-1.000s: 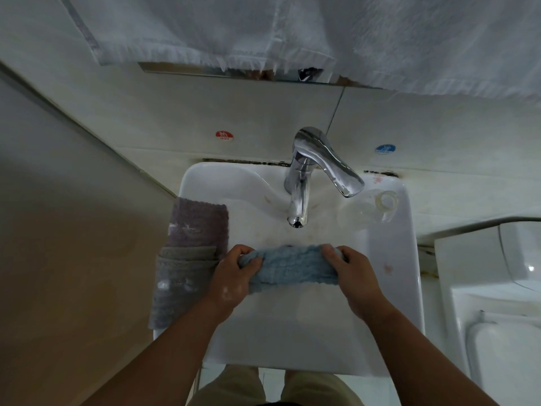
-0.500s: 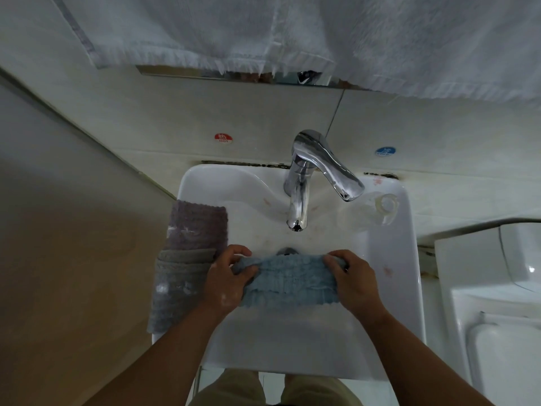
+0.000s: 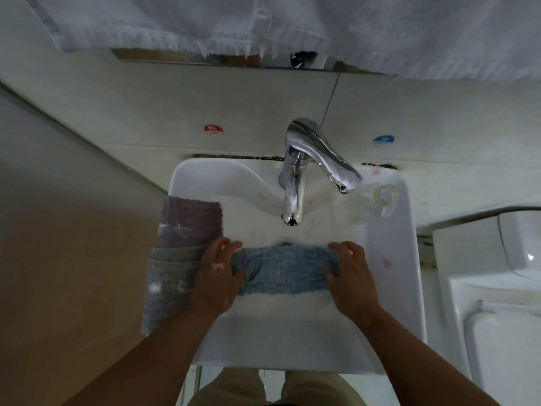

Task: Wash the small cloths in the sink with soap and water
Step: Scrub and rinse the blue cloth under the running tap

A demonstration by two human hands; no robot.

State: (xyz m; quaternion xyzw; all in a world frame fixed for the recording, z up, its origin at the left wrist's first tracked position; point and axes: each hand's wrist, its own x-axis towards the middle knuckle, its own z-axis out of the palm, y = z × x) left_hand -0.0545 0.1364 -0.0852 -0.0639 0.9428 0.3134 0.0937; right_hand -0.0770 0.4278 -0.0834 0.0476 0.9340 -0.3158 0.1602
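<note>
A light blue cloth (image 3: 285, 269) is stretched across the white sink (image 3: 395, 273) basin, below the chrome tap spout (image 3: 291, 200). My left hand (image 3: 218, 273) grips its left end, thumb over the fabric. My right hand (image 3: 351, 273) grips its right end. A purple cloth (image 3: 190, 221) and a grey cloth (image 3: 167, 282) hang over the sink's left rim, just left of my left hand. No water is seen running from the spout.
The tap lever (image 3: 325, 156) points to the right. A clear bottle (image 3: 380, 200) lies on the sink's back right corner. White towels (image 3: 292, 27) hang overhead. A wall stands close on the left, a white toilet tank (image 3: 497, 259) on the right.
Both hands have drawn the blue cloth slightly toward me and spread it wider. The cloths on the rim have not moved.
</note>
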